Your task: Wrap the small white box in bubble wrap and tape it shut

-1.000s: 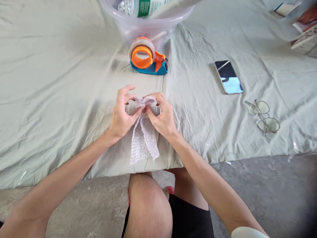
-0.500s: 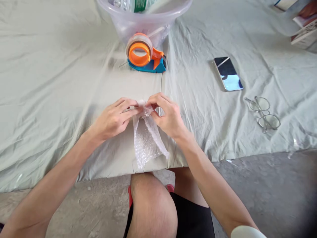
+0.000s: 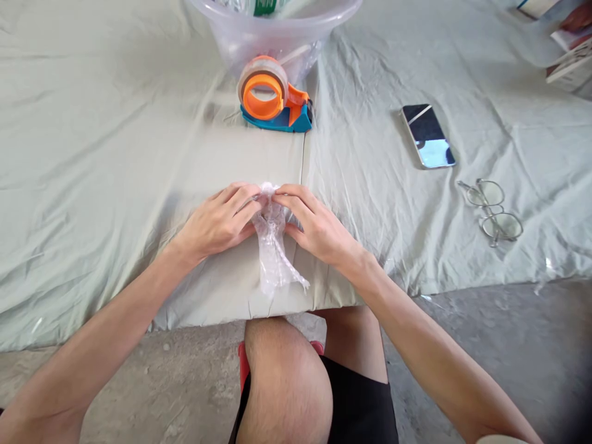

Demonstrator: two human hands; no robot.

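A small bundle of clear bubble wrap (image 3: 274, 246) lies on the pale green cloth (image 3: 115, 154) near its front edge. My left hand (image 3: 217, 219) presses on its left side, fingers curled round the top of the bundle. My right hand (image 3: 314, 225) holds the right side, its fingertips meeting the left hand's at the bundle's top. A loose tail of wrap trails toward me. What is inside the wrap is hidden.
An orange and blue tape dispenser (image 3: 272, 98) stands beyond my hands, in front of a clear plastic tub (image 3: 277, 31). A phone (image 3: 428, 135) and a pair of glasses (image 3: 493, 213) lie to the right. Booklets (image 3: 571, 55) sit far right. Bare concrete floor (image 3: 485, 345) below.
Both hands have come down from a raised pinch onto the cloth. The bubble wrap tail, spread wider before, is now gathered narrower between my hands.
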